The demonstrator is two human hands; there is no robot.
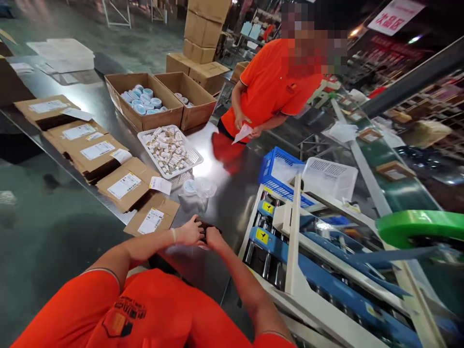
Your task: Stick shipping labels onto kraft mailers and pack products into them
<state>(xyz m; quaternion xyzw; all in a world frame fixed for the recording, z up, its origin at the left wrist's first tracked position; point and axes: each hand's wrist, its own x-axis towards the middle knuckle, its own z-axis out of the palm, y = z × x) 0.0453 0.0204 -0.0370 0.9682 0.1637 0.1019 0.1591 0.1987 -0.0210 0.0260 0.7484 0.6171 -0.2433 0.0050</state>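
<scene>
My left hand (192, 233) and my right hand (214, 238) come together over the near part of the metal table. Between them both grip a small brown cardboard box (205, 225), mostly covered by my fingers. Left of my hands lies a flattened cardboard box (159, 212) with a white shipping label. Just beyond my hands, a round, light-blue-lidded tin (189, 187) sits beside a clear plastic bag (206, 188). A white basket (198, 159) heaped with small white-and-tan rolled packets stands farther back.
Labelled flat boxes (97, 150) line the table's left edge. Behind the basket, two open cartons (163, 118) hold round tins. A co-worker (270, 82) stands across the table with a small white packet. At right are a blue crate (268, 169) and a roller-conveyor taping machine (290, 261) with green tape.
</scene>
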